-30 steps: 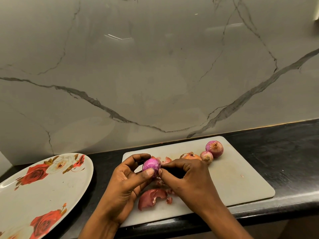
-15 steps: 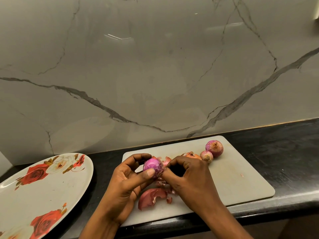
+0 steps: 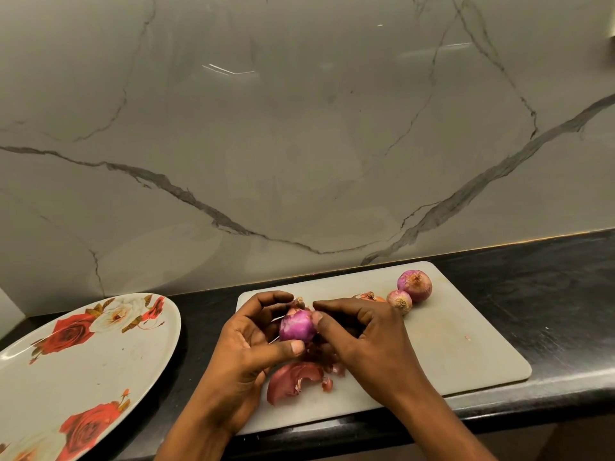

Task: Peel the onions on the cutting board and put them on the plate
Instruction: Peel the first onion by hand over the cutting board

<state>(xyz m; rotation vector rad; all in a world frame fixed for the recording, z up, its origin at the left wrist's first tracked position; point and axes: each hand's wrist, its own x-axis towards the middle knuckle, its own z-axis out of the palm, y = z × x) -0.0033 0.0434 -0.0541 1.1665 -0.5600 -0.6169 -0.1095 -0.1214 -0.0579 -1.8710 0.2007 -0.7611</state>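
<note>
Holding a purple onion [image 3: 297,326] just above a white cutting board [image 3: 466,344], two bare hands meet near the lower middle of the view. The left hand [image 3: 239,354] cups the onion from the left: its thumb presses against the bulb's lower side, and its curled fingers [image 3: 266,297] wrap over the top and far side. The right hand [image 3: 369,341] comes in from the right, its fingertips [image 3: 321,322] bunched together and pinching at the onion's right side. Most of the onion's visible surface is smooth and glossy, with a tuft of dry skin at its top. Directly beneath the hands, a large curl of reddish-brown peel [image 3: 293,382] lies on the board, with a few smaller scraps [image 3: 327,384] beside it. Toward the board's far right corner sits a big onion [image 3: 415,285] in its papery skin, and a small onion [image 3: 400,300] touches it on the left. A third onion [image 3: 369,297], orange-brown, is mostly hidden behind the right hand. The board lies on a black counter [image 3: 549,294]. To the left of the board, apart from it, an oval white plate [image 3: 100,361] printed with red and white roses rests on the same counter. Behind everything rises a grey marble wall [image 3: 299,144] crossed by dark veins.
</note>
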